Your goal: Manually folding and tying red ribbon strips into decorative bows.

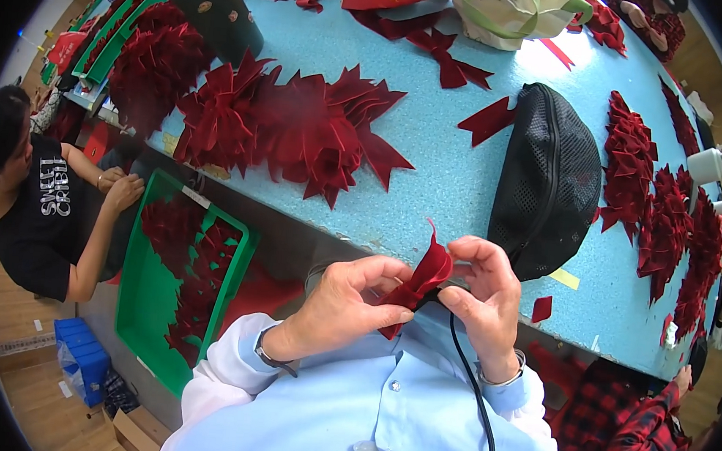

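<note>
A folded piece of dark red velvet ribbon is in front of my chest, just off the table's near edge. One thin tip of it points up. My left hand pinches its lower left part between thumb and fingers. On the other side, my right hand has curled fingers and thumb at the ribbon's right edge; their exact contact is partly hidden. Beyond my hands lie heaps of red ribbon bows, and a single bow sits farther back.
A black mesh case stands on the blue table right of my hands. A dark tumbler and a light bag stand farther back. At left, a person sits by a green crate containing bows. A black cord hangs before me.
</note>
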Tool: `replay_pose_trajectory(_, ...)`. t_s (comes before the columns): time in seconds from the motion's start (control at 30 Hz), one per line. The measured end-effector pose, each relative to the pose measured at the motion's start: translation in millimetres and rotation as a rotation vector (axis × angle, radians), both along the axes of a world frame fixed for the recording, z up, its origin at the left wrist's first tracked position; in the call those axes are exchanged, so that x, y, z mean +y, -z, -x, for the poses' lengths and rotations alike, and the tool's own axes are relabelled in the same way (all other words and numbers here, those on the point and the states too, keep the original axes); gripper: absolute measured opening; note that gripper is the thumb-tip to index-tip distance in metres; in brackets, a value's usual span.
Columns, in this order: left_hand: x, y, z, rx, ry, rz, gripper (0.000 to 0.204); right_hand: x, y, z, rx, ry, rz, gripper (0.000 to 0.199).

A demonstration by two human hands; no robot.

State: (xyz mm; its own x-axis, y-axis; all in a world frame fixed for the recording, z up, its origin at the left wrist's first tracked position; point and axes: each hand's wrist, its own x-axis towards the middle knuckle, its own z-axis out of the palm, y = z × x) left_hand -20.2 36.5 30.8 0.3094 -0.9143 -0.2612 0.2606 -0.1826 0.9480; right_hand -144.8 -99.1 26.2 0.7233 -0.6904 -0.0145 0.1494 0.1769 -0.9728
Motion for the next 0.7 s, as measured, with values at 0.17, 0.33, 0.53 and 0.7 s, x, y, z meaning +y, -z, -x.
replay_pose_trajectory(0.17, -2, 4, 6, -0.316, -0.077, 0.034, 0.03, -10, 9, 2, 0.116, -0.224, 0.37, 0.016)
replay_pose_trajectory(0.33, -6, -1, 7, -0.3, -0.079, 0.007, 0.026, -4, 14, 0, 0.046, -0.155, 0.218, 0.017)
replay_pose_trajectory(0.53, -2, 10, -1, -0.219, -0.09, 0.012, 0.024, -5, 14, -8, -0.029, -0.099, 0.343, 0.016)
replay_pose_trajectory(0.7, -8, 14, -2, -0.85, -0.166, 0.23, 0.024, -7, 11, -6, 0.069, -0.143, 0.538, 0.016)
